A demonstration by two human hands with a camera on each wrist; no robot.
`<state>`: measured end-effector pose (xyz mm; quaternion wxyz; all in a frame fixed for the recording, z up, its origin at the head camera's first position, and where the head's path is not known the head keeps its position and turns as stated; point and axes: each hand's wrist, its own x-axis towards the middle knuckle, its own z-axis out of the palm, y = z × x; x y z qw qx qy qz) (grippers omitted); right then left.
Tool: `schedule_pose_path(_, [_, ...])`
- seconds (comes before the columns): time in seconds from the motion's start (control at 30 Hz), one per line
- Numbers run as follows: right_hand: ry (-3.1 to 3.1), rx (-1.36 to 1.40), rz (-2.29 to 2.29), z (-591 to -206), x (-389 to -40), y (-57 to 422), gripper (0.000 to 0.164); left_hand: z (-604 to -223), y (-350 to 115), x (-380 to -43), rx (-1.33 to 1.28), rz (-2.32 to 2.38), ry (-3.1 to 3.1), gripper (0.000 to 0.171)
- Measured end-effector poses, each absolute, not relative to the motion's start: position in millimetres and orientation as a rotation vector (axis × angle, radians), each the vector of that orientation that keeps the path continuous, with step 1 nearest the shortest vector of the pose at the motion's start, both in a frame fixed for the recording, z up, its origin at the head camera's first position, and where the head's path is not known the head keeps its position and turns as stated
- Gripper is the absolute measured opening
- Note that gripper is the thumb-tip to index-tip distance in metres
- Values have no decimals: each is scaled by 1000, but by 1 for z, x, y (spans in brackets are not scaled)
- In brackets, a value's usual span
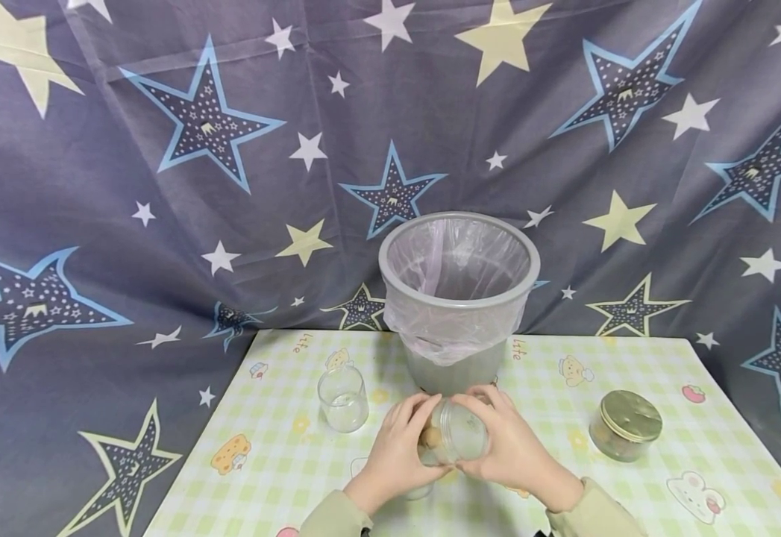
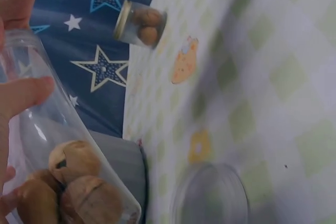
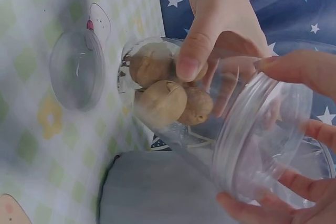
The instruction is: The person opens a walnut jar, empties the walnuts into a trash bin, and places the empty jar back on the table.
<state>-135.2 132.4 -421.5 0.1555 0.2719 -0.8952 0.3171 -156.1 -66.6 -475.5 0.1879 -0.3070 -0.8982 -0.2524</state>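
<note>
A clear plastic jar (image 1: 456, 435) lies on its side above the table, held between both hands. Three walnuts (image 3: 165, 90) sit at its closed end. My left hand (image 1: 395, 447) grips that end, its thumb (image 3: 191, 59) pressed on the wall over the nuts. My right hand (image 1: 512, 441) curls its fingers (image 3: 302, 69) round the open, threaded mouth. The left wrist view shows the walnuts (image 2: 73, 182) through the jar wall. A clear lid (image 3: 77, 69) lies flat on the checked tablecloth just under the hands.
A grey bin (image 1: 390, 257) lined with a thin plastic bag stands right behind the hands. An empty clear jar (image 1: 343, 399) stands to the left. To the right stands a gold-lidded jar (image 1: 625, 425) of walnuts. A star-print curtain hangs behind the table (image 1: 632, 358).
</note>
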Motion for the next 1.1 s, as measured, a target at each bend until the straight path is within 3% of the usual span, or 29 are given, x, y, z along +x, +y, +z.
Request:
schedule_pose_path(0.27, [-2565,754,978,-424,-132,130,82,-480,-75,-160,-944,-567,-2410,109])
schedule_pose_path(0.5, [-2513,797,982,-425,-132,131,82,-483,-79,-166,-981,-582,-2326,98])
schedule_pose_path(0.73, [-2435,944,1031,-425,-134,140,81,-478,-79,-168,-1023,-617,-2329,98])
schedule_pose_path(1.1, [-2247,1294,687,-421,-134,149,87,-473,-82,-165,-1169,-743,-2487,102])
